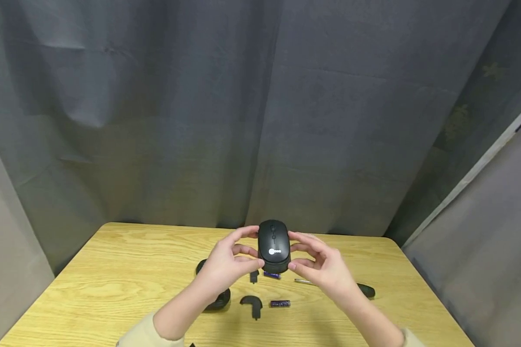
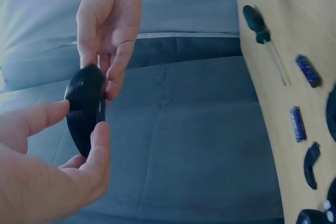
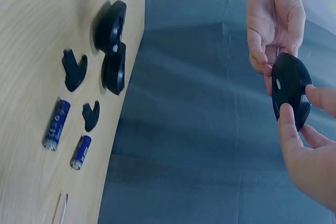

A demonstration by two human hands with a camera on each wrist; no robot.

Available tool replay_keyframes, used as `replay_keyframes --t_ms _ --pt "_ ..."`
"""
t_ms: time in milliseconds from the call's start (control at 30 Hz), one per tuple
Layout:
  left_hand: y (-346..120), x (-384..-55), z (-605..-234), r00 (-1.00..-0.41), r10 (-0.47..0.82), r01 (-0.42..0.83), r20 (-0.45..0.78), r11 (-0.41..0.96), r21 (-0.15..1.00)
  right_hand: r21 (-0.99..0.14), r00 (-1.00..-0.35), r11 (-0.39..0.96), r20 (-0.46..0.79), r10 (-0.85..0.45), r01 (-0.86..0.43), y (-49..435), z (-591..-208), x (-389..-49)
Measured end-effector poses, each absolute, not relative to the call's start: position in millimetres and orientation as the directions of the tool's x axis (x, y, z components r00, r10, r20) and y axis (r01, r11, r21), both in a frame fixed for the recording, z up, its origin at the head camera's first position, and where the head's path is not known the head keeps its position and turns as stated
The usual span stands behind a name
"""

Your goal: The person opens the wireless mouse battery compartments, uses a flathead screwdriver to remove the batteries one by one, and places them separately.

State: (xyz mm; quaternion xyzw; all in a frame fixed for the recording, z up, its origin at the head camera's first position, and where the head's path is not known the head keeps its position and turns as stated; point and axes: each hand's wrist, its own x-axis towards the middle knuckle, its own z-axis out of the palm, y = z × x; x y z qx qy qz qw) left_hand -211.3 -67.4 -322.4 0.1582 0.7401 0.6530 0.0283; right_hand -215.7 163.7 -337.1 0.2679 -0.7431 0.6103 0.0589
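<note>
A black computer mouse (image 1: pixel 273 241) is held up above the table, its buttoned top with a white logo facing the head camera. On its left side, my left hand (image 1: pixel 226 262) pinches it between thumb and fingers. From the other side, the right hand (image 1: pixel 325 267) grips it by the edge, thumb low and fingers higher. Ridged sides of the mouse (image 2: pixel 83 106) show in the left wrist view. Its underside is hidden from the head camera.
On the wooden table (image 1: pixel 147 270) lie two blue batteries (image 3: pixel 56 124), two curved black pieces (image 3: pixel 75 70) and a screwdriver (image 2: pixel 256 22) with a dark handle. Two more black mouse-like objects (image 3: pixel 110 27) sit at the left, partly hidden by the left arm. A grey curtain (image 1: pixel 260 120) hangs behind.
</note>
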Motion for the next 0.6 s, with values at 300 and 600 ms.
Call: replay_keyframes --t_ms 300,600 --pt "-85 -194 -338 -0.951 0.241 0.218 0.193 0.082 0.973 -0.838 -0.779 0.041 0.486 -0.397 -0.544 147 -350 -208" --pt "-95 -184 -351 -0.95 0.235 0.231 0.204 0.096 0.968 -0.856 -0.782 -0.006 0.476 -0.404 -0.517 137 -368 -201"
